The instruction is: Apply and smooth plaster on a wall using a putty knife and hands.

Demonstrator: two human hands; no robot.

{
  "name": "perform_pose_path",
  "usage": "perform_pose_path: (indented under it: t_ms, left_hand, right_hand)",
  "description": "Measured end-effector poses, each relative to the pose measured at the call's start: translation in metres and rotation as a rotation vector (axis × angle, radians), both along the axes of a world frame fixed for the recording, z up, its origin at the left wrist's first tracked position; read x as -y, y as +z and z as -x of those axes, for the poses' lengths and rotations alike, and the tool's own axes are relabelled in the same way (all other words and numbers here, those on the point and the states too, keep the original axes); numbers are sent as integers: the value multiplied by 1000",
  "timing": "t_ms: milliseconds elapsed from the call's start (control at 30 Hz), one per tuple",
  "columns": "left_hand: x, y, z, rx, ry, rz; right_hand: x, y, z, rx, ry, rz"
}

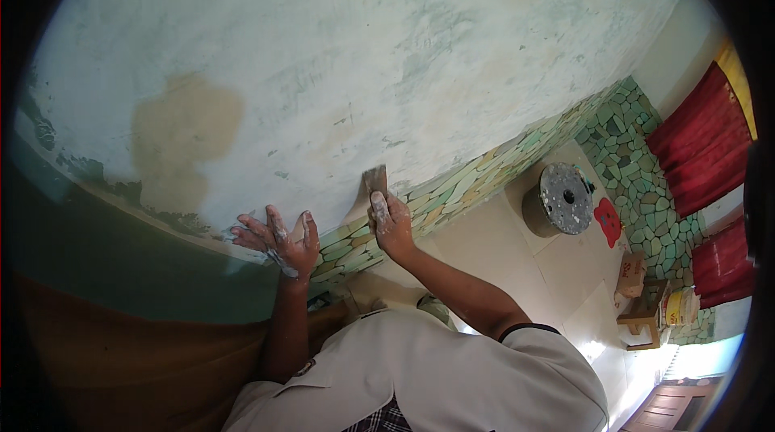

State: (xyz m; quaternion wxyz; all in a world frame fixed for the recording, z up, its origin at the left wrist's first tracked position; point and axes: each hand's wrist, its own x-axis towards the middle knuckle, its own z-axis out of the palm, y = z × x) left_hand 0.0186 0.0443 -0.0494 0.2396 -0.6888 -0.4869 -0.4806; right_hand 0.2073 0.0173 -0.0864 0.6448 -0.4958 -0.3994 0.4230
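Observation:
My right hand [391, 224] grips a putty knife [375, 179], its flat blade against the lower part of the whitish, patchy wall [323, 44]. To the left, my left hand [282, 245] is raised in front of the wall with its fingers spread, holding nothing. White paste smears its fingers and palm, and some sits on my right thumb. A damp-looking beige patch [186, 137] marks the wall up and left of my left hand. Just below the blade runs a band of green and tan stone-pattern tiles [428, 210].
A dark round bucket [557, 199] with a paint-spattered top stands on the tiled floor [517, 258] to the right. Beyond it are a red mat [607, 223], a small wooden stool [643, 319], a cardboard box [631, 274] and red curtains [702, 141]. Brown cloth [145, 351] hangs at lower left.

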Motion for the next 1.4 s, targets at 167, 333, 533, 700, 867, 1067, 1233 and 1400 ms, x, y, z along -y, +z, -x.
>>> perform_pose_path:
  t_ms: [167,333,533,700,867,1067,1233,1400]
  left_hand:
    - [-1,0,-3,-4,-3,4]
    - [-1,-2,0,-9,6,3]
    - [0,-2,3,-12,11,-3]
    - [-2,0,-1,-16,8,-1]
    - [-2,-1,0,-11,12,0]
    - [-1,-1,1,-28,33,3]
    - [-1,-3,1,-26,35,18]
    - [-1,-3,0,-22,29,8]
  right_hand:
    - [-3,-12,-5,60,-15,-64]
    - [4,-28,2,93,1,32]
    - [2,-7,2,12,-18,0]
    - [0,-70,-11,184,-48,57]
    - [-3,-28,-6,195,-72,-53]
    - [2,-37,2,183,-22,-26]
    - [-6,-3,3,113,-61,-90]
    - [2,-14,-10,-66,-5,49]
